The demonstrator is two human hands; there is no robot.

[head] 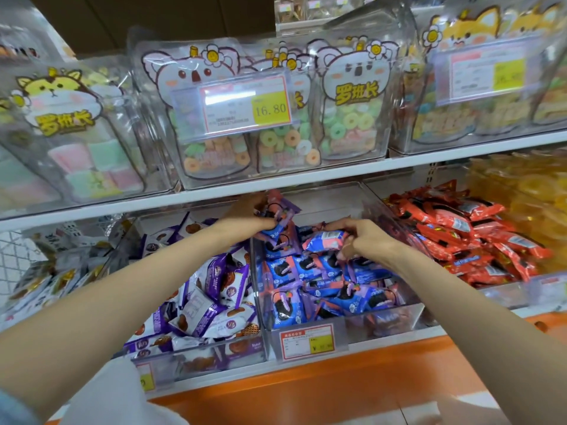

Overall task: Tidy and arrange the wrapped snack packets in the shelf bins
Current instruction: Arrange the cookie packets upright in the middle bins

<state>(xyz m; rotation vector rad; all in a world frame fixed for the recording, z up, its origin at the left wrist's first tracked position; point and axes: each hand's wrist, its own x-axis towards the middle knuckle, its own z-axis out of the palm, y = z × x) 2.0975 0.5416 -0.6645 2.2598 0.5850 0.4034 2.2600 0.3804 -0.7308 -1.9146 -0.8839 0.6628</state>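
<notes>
Arms outstretched, hands (245, 214) (366, 237) pinching blue packets (325, 240)

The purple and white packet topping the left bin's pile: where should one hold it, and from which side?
Probably pinch the purple and white packet across its puffy middle, coming from the front and above: it lies tilted on top of the pile, and the clear bin is open only there, under the shelf.

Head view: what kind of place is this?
Probably a shop's snack aisle: a 16.80 price tag in front of ring-candy bags, clear shelf bins heaped with wrapped packets, left hand and right hand gripping blue packets in the middle one.
</notes>
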